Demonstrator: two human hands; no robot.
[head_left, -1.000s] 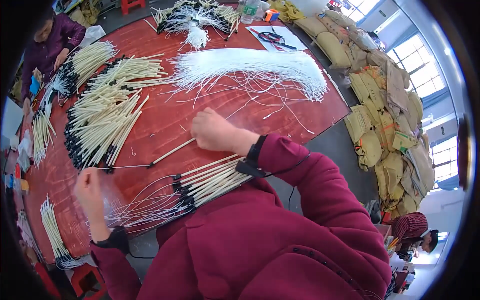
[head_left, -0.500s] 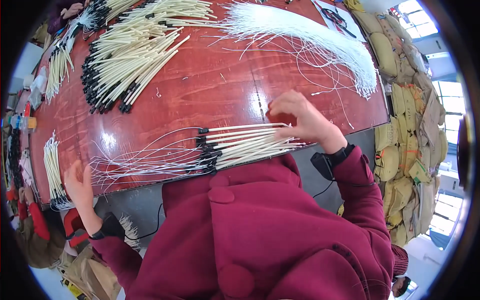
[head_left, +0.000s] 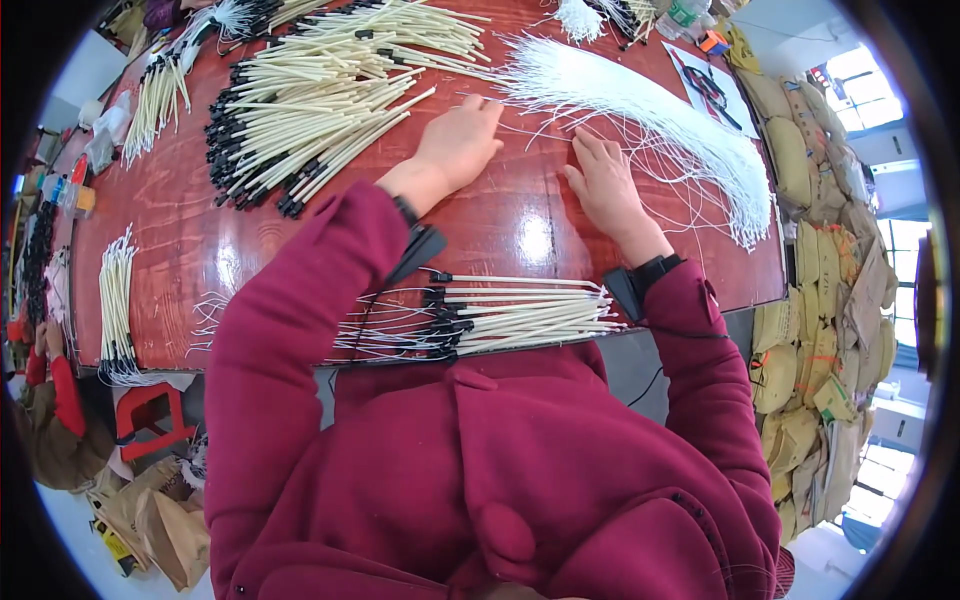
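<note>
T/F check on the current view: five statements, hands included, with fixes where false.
1. The white strands lie right of the big stick pile. True.
2. The left hand rests on the near stick bundle. False: the left hand is farther out, near the big stick pile.
3. The near stick bundle has its black ends to the left. True.
4. The right hand wears a glove. False: the right hand is bare.
5. A red stool shows at lower left. True.

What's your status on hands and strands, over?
Left hand near white strands, grip unclear. Right hand open, thumb apart. Strands piled on red table, tips splayed. Some stray loosely beside right hand.
</note>
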